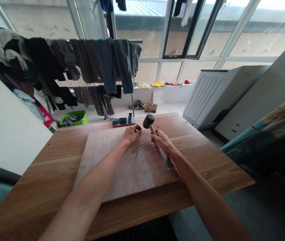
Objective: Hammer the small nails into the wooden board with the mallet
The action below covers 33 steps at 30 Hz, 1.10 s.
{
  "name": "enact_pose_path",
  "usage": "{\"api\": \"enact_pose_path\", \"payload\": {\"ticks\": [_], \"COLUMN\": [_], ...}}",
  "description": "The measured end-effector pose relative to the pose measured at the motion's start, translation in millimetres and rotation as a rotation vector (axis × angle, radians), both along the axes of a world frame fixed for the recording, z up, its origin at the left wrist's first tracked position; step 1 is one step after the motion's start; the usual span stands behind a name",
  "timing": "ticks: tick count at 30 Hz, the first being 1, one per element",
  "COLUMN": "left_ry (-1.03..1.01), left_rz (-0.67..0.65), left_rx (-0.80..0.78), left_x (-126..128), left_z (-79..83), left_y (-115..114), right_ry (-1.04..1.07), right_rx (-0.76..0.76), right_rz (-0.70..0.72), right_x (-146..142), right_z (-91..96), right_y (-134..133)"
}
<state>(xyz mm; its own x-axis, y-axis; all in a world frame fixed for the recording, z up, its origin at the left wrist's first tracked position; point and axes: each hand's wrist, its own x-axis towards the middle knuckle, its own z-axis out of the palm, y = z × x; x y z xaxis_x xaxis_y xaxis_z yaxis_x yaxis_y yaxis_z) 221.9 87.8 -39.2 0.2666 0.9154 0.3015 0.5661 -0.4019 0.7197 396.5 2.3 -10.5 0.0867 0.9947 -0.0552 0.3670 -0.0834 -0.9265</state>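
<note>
A pale wooden board (122,170) lies on the wooden table (44,174). My right hand (163,142) is closed around the handle of a hammer (148,121), whose black head is raised just above the board's far edge. My left hand (131,133) is pinched at that far edge, right beside the hammer head; it seems to hold a nail upright, too small to be sure. Several loose nails (136,151) lie on the board between my two hands. A row of small nail dots runs along the board's far edge.
A phone (123,121) lies at the table's far edge. Beyond stands a drying rack with hanging clothes (99,63), a green basket (73,118) on the floor, a white appliance (215,93) to the right and patterned fabric (278,124) at far right.
</note>
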Motion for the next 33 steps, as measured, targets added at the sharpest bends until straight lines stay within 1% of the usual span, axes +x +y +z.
{"api": "enact_pose_path", "payload": {"ticks": [3, 6, 8, 10, 12, 16, 20, 25, 29, 33], "left_ry": [-0.002, -0.026, -0.042, -0.055, -0.064, -0.076, -0.090, -0.100, -0.100, -0.093], "left_rz": [0.007, 0.003, 0.005, 0.009, 0.004, 0.001, 0.010, 0.019, 0.022, 0.022], "left_rx": [0.018, 0.023, 0.027, 0.040, 0.053, 0.065, 0.068, 0.064, 0.068, 0.065], "left_x": [-0.2, 0.0, 0.0, 0.0, -0.1, -0.1, 0.0, 0.1, 0.4, 0.5], "left_z": [-1.5, -2.9, -3.6, -4.3, -5.2, -7.7, -10.5, -11.4, -10.9, -10.1], "left_y": [0.8, 1.7, 2.4, 2.9, 3.5, 5.1, 6.7, 7.5, 7.2, 6.4], "right_ry": [0.064, 0.189, 0.289, 0.339, 0.323, 0.261, 0.242, 0.142, 0.164, 0.050], "right_rx": [0.029, 0.038, 0.050, 0.080, 0.121, 0.174, 0.174, 0.133, 0.169, 0.142], "right_rz": [0.017, 0.044, 0.088, 0.146, 0.182, 0.202, 0.225, 0.217, 0.190, 0.187], "right_x": [-1.0, -1.8, -2.0, -1.9, -1.8, -1.4, -1.0, -1.9, -5.0, -7.1], "right_z": [0.4, 4.6, 9.0, 13.4, 16.6, 18.3, 16.8, 15.1, 16.6, 16.9], "right_y": [-1.1, -4.3, -7.5, -10.5, -12.7, -14.4, -14.5, -14.4, -15.6, -16.1]}}
